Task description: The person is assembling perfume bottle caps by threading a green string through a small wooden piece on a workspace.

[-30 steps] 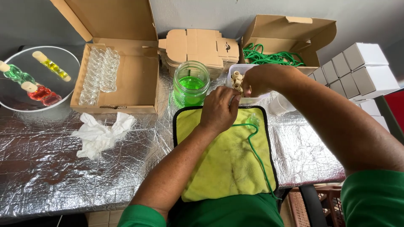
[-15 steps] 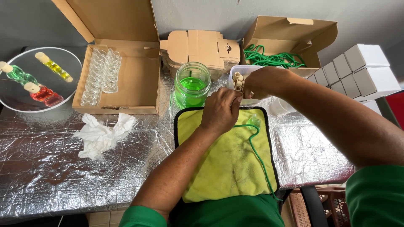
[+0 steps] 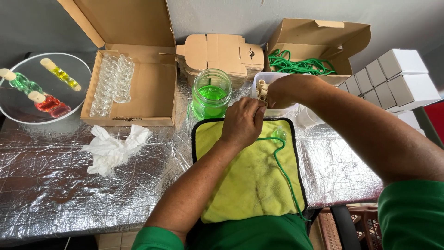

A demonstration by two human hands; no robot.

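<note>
Holding green liquid: glass jar (image 3: 211, 95); corks in white tub (image 3: 262, 88).

An open brown cardboard box (image 3: 134, 78) stands at the table's back left, lid raised, rows of clear bottles inside. A stack of flat unfolded brown cartons (image 3: 219, 53) lies at the back centre. Right of it another open brown box (image 3: 319, 39) holds green cord. Small closed white boxes (image 3: 393, 76), perhaps nine, are stacked at the right edge.
</note>
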